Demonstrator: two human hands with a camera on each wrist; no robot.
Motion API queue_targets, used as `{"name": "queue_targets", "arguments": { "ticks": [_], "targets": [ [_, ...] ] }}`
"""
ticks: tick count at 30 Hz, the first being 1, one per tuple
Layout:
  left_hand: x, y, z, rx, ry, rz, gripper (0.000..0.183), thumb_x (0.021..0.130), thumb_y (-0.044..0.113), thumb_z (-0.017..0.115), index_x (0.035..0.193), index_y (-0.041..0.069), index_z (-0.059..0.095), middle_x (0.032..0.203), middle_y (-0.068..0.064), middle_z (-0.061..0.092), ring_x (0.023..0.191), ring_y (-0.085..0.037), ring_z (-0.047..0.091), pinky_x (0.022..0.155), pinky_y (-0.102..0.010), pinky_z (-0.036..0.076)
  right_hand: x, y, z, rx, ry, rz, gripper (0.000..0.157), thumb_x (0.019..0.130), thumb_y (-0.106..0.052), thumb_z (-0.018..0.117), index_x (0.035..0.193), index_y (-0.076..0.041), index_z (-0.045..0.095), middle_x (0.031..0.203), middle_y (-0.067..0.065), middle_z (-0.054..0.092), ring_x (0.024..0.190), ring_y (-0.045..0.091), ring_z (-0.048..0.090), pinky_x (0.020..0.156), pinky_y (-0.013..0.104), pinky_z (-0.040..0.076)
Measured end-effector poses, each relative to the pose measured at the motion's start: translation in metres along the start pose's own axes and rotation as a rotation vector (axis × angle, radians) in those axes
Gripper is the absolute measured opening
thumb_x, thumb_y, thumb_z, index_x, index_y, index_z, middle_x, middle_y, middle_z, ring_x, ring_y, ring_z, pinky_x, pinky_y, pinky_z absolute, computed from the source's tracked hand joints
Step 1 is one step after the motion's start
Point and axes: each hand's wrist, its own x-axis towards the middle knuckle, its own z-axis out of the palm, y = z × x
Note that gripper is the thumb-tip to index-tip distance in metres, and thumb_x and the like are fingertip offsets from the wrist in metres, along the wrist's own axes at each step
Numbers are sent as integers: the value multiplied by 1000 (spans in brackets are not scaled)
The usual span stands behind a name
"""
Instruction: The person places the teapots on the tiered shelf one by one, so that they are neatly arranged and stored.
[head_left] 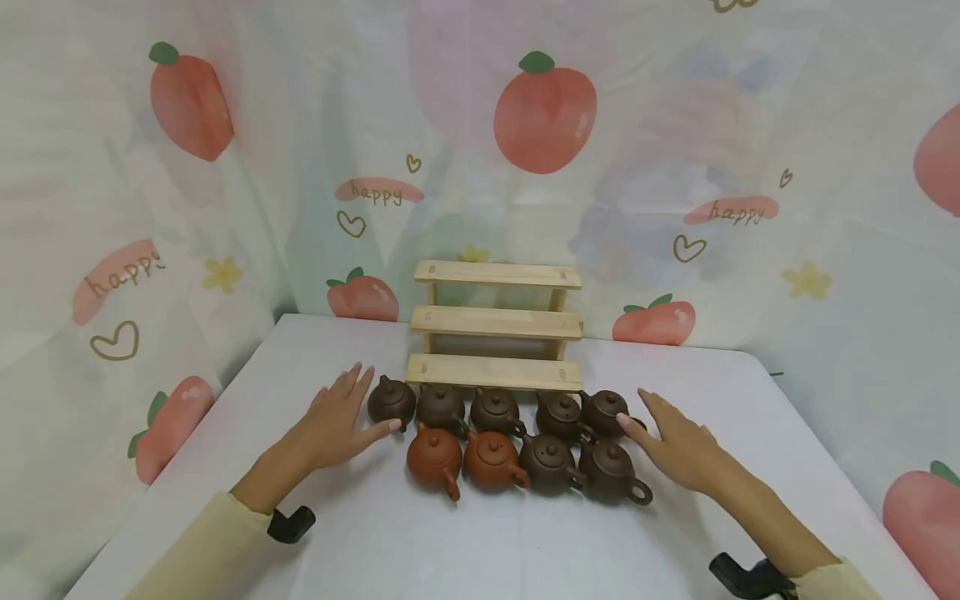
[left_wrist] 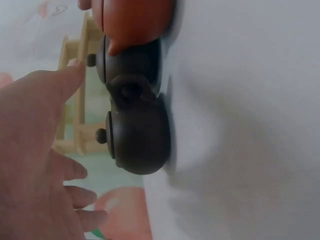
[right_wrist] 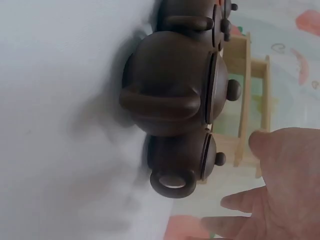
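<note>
Small teapots stand upright in two rows on the white tabletop. Two in the front row are reddish-brown, one teapot [head_left: 433,457] at the left end and another [head_left: 491,460] beside it; the several others are dark brown. At the left end my left hand [head_left: 337,421] hovers with fingers spread, nearest to a dark teapot [head_left: 392,402], holding nothing. My right hand [head_left: 682,446] stretches out at the other end, its thumb close to a dark teapot [head_left: 604,412]. The right wrist view shows a larger dark teapot [right_wrist: 170,70] with its loop handle towards me.
Behind the teapots stands a three-tier wooden shelf [head_left: 495,322] with bare steps. The white tabletop [head_left: 480,550] reaches back to a cloth backdrop [head_left: 637,108] printed with peaches, which also hangs at both sides.
</note>
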Motion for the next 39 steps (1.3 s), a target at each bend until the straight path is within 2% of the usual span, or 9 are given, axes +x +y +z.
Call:
{"name": "queue_targets", "arguments": {
  "ticks": [4, 8, 12, 20, 25, 32, 39],
  "targets": [
    [18, -3, 0, -53, 4, 38, 94, 103, 58, 60, 163, -6, 27, 168, -31, 28, 155, -48, 29, 124, -68, 27, -4, 7, -3, 38, 7, -4, 79, 113, -53, 39, 158, 11, 32, 155, 40, 41, 143, 61, 39, 110, 77, 37],
    [36, -3, -1, -126, 5, 51, 83, 106, 45, 61, 161, -8, 31, 165, -32, 35, 153, -48, 35, 123, -64, 32, -6, 14, -3, 57, 22, -22, 70, 114, -46, 42, 154, 11, 38, 146, 39, 52, 133, 59, 52, 103, 72, 47],
    [55, -3, 0, -165, -3, 41, 75, 107, 37, 61, 159, -8, 33, 162, -32, 40, 151, -48, 38, 123, -62, 33, -7, 21, 0, 62, 41, -54, 61, 112, -38, 51, 150, 10, 46, 137, 35, 62, 123, 54, 62, 96, 67, 53],
    [84, 1, 1, -180, -106, 68, 68, 107, 29, 63, 157, -10, 38, 159, -33, 43, 151, -48, 38, 124, -60, 33, -8, 27, 9, 85, 45, -78, 47, 108, -27, 60, 137, 9, 57, 117, 23, 73, 103, 37, 72, 85, 55, 60],
    [93, 2, 0, -156, -153, 95, 64, 106, 25, 65, 154, -10, 42, 156, -33, 46, 148, -49, 41, 123, -59, 34, -7, 29, 14, 93, 43, -74, 41, 106, -25, 63, 130, 8, 60, 107, 16, 75, 94, 29, 72, 78, 48, 60],
    [99, 1, -1, -133, -195, 107, 61, 106, 23, 64, 154, -8, 43, 157, -32, 46, 149, -48, 41, 124, -58, 34, 2, 34, 26, 93, 96, -133, 29, 103, -15, 68, 121, 6, 62, 94, 9, 75, 80, 18, 67, 69, 37, 56],
    [103, 3, -2, -142, -235, 109, 64, 106, 23, 63, 157, -9, 39, 159, -33, 44, 150, -48, 39, 125, -59, 32, 16, 37, 34, 75, 126, -200, 19, 103, -17, 69, 112, -1, 62, 92, 4, 72, 81, 15, 65, 67, 36, 55]
  ]
}}
